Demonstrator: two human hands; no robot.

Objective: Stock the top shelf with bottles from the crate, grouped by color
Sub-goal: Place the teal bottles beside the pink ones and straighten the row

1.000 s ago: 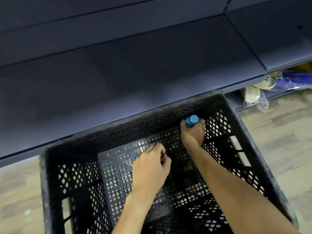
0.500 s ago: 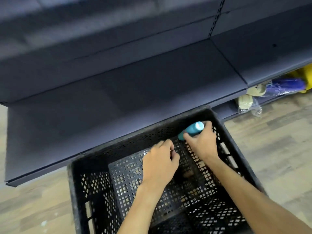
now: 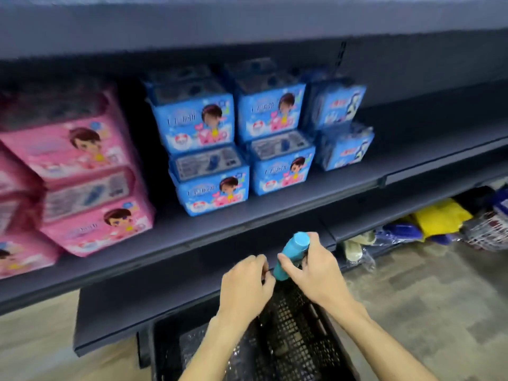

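A teal-blue bottle (image 3: 291, 254) is held tilted in my right hand (image 3: 313, 270), just above the far rim of the black mesh crate (image 3: 297, 334). My left hand (image 3: 244, 284) hovers beside it on the left, fingers curled closed, and I see nothing in it. Both hands are in front of the edge of a bare dark shelf (image 3: 132, 303). The crate's floor is mostly hidden by my arms. The underside of a higher dark shelf (image 3: 247, 20) runs across the top of the view.
Pink packs (image 3: 82, 171) and blue packs (image 3: 242, 144) are stacked on the middle shelf (image 3: 247, 215). To the right, the bottom shelf holds yellow and blue bags (image 3: 437, 218) and a wire basket (image 3: 486, 229). Wood-look floor lies on both sides of the crate.
Both hands have risen out of the crate, the right one lifting the blue bottle. The view has tilted up, and the stocked middle shelf has come into sight.
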